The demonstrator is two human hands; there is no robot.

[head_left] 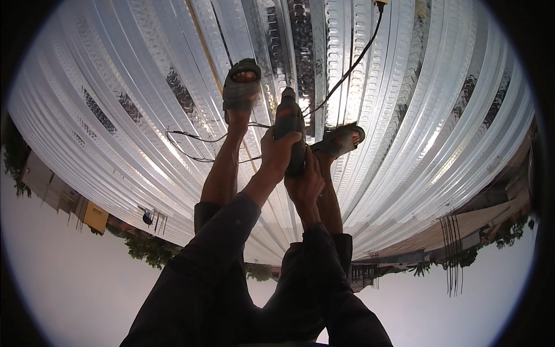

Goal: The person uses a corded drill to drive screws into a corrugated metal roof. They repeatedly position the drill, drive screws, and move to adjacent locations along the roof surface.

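Note:
Between my two hands is a dark power drill (291,118) with a red patch on its side, its nose pointing away from me over the ribbed metal roofing (381,150). My left hand (277,151) is wrapped round the drill's body from the left. Lower down, my right hand (306,182) closes round the rear of the drill, where the handle is mostly hidden by the fingers. Whether the tip touches the sheet, I cannot tell. My feet stand on either side, in a dark left sandal (241,87) and a dark right sandal (341,139).
A black cable (351,70) runs to a connector (380,4) at the far edge. A thin looped wire (193,136) lies by my left leg. A narrow yellowish strip (203,40) crosses the shiny ribs. Upright rods (452,246) and trees (147,250) stand beyond the roof.

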